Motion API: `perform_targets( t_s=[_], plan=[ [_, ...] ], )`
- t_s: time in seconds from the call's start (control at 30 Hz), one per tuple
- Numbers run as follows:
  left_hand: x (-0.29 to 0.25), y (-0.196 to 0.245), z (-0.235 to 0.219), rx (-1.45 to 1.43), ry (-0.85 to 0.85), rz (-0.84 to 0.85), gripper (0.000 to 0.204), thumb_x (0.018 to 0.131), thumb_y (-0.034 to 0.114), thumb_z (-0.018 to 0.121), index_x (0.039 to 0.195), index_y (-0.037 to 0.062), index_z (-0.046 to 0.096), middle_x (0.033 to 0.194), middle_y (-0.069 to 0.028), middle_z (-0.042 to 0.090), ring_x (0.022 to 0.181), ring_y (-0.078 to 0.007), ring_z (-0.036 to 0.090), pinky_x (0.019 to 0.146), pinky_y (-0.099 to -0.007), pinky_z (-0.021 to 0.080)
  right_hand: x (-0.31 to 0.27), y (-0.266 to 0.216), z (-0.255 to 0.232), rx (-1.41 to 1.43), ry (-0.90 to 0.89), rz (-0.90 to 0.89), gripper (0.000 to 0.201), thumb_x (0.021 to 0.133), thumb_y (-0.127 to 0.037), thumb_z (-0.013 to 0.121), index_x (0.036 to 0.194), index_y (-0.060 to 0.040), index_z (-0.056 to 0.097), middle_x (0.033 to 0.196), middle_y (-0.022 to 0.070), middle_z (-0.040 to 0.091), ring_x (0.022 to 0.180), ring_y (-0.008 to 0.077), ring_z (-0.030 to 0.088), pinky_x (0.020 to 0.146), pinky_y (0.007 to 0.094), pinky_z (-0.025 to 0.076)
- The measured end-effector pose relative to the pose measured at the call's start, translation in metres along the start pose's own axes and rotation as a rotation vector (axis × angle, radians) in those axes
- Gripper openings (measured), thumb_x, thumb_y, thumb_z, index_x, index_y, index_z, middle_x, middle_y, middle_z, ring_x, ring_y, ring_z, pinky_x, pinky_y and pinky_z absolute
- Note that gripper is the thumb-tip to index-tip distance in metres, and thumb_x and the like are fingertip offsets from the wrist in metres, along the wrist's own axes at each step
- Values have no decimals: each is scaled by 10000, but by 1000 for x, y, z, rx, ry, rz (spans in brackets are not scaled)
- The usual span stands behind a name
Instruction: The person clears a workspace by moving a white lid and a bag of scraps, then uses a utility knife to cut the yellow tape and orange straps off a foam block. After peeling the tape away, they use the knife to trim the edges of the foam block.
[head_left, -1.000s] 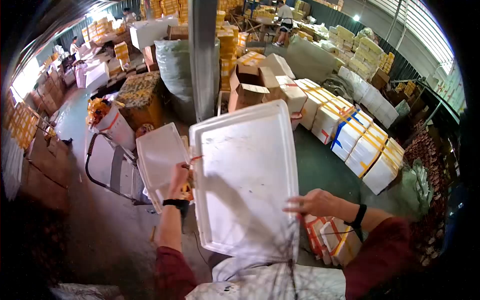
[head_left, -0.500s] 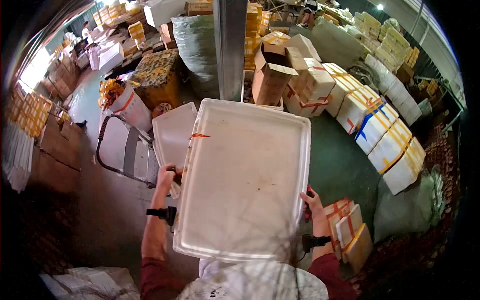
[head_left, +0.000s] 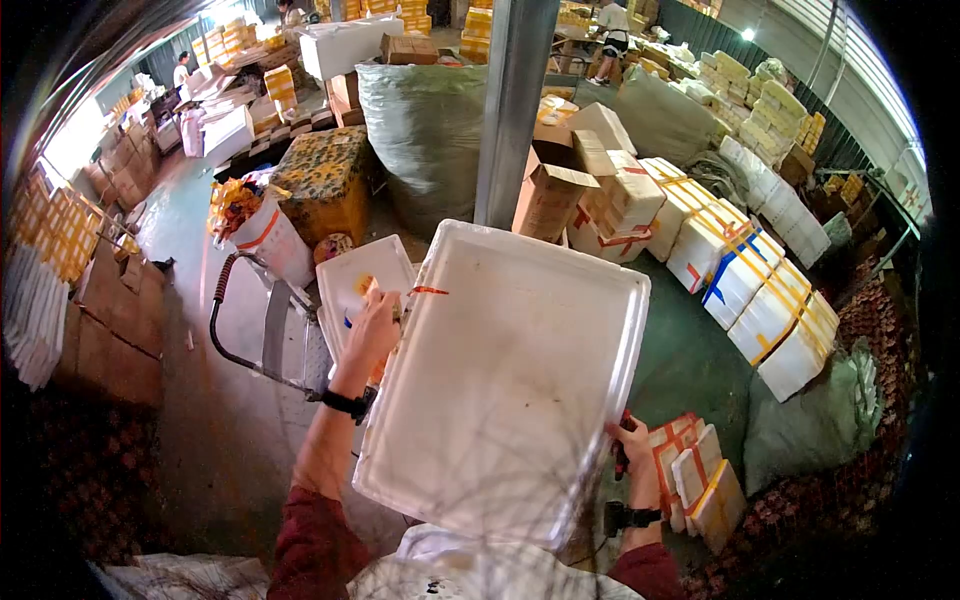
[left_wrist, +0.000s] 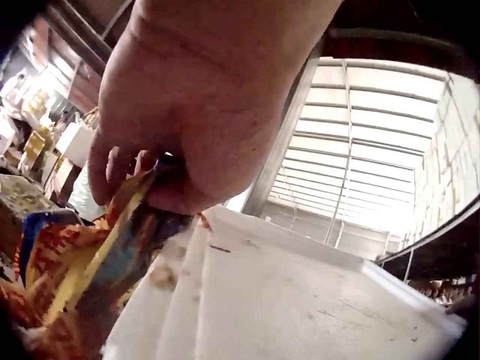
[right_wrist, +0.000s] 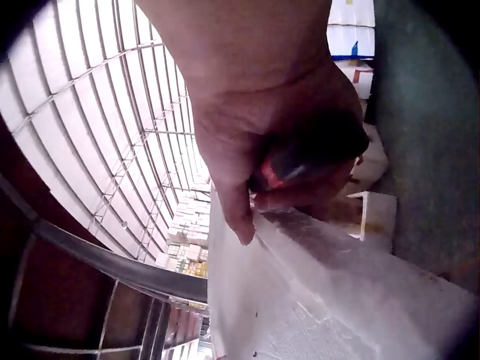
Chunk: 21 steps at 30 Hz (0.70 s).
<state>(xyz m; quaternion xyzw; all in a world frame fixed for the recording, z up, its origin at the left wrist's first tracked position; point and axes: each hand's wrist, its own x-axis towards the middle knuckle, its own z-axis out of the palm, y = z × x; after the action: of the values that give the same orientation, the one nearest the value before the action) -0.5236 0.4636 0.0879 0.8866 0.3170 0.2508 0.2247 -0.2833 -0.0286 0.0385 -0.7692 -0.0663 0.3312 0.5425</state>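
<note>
A large white foam lid [head_left: 520, 370] with a raised rim stands tilted in front of the body. My left hand [head_left: 373, 325] is at its upper left edge, pinching crumpled orange and yellow tape [left_wrist: 97, 259] that hangs beside the brown-stained rim in the left wrist view. A short red tape scrap [head_left: 430, 290] sticks to the lid near that edge. My right hand [head_left: 632, 440] grips the lower right edge, thumb along the foam. A black and red handle [right_wrist: 289, 165] lies in the same palm; its working end is hidden.
Another white foam panel [head_left: 360, 275] leans beyond the left hand, by a hand cart [head_left: 275, 325]. Taped foam lids [head_left: 700, 475] lie low at right. A metal post [head_left: 515, 120], open carton [head_left: 550, 195] and strapped foam boxes [head_left: 740, 265] stand ahead.
My right hand went from the lid's face to its right edge. My left hand has risen along the left edge and now pinches tape. The lid has turned and tilts rightward.
</note>
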Motion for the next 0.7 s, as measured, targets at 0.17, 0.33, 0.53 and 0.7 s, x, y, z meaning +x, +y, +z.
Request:
perform_targets(
  t_s=[0.17,0.33,0.53,0.7],
  plan=[
    [17,30,16,232,15,174,348,804,49,540,1147,57,602,1093,-189,578,988,-390,607,863,-474,482,-25,-43,10,-11,-6,-48,376,736,-235,852,1003,-9,713,857,23,685,705,116,597,620,290,473],
    [28,12,65,389,-70,-62,223,806,83,555,991,0,646,978,-186,632,942,-362,640,851,-448,491,-23,-43,12,48,-18,-114,412,685,-333,905,882,-63,664,644,-42,542,516,84,488,471,270,392],
    [36,17,91,546,93,-118,122,800,112,584,866,67,676,950,-135,648,900,-327,641,818,-439,485,-25,-46,9,34,-7,-54,392,697,-318,895,884,-57,669,659,-38,557,507,75,490,456,260,395],
    [19,11,75,293,231,86,70,784,63,582,794,70,651,834,-84,641,802,-257,636,734,-402,474,-30,-52,17,69,23,-23,407,676,-340,912,846,-82,647,641,-34,548,494,79,490,453,263,391]
  ],
)
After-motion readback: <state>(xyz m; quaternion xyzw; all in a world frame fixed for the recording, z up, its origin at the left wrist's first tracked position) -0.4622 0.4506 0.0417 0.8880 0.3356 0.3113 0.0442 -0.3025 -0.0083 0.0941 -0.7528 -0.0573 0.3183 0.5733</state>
